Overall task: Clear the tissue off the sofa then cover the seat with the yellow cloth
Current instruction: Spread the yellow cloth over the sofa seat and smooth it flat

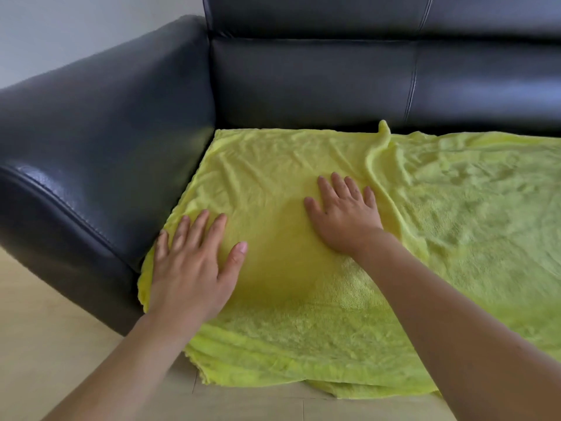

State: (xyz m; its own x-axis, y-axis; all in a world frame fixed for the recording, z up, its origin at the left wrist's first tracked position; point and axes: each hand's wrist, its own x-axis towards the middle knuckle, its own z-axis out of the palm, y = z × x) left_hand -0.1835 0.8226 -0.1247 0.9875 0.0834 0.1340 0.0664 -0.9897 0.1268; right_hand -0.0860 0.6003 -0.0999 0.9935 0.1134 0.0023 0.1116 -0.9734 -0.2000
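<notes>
The yellow fleece cloth (455,223) lies spread over the seat of the black leather sofa (303,80), and its front edge hangs down to the floor. My left hand (191,265) lies flat on the cloth near the front left corner, fingers straight and spread. My right hand (346,214) presses flat on the cloth further back, just left of a raised fold that runs toward the backrest. No tissue is in view.
The sofa's armrest (91,141) rises along the left of the seat, touching the cloth's edge. The backrest stands behind. Pale wooden floor (45,329) shows at the lower left, in front of the sofa.
</notes>
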